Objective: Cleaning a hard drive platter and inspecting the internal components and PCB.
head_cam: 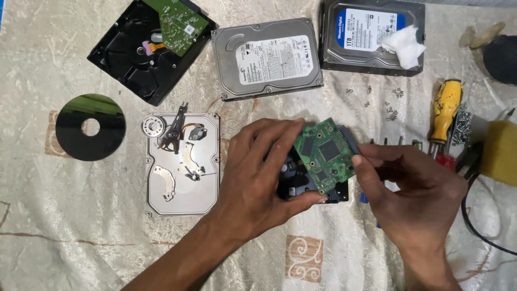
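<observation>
Separation of the green circuit board (325,153) from the black drive (301,186) looks underway: my left hand (258,172) pins the drive to the tabletop (81,215), my right hand (414,188) pinches the board's edge. I judge lifting needs care; opened drive (182,164) crowds left, screwdriver (445,110) and loose screws (390,110) right.

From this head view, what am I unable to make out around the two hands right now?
- Black drive body: mostly hidden under the left hand and the green circuit board.
- Right hand: its fingers cover the board's right edge, so the grip there is unclear.
- Loose screws: too small to count or tell apart.
- Dark round thing: cut off by the right edge.
- Tools beside the yellow-handled screwdriver: partly hidden by the yellow block.
</observation>
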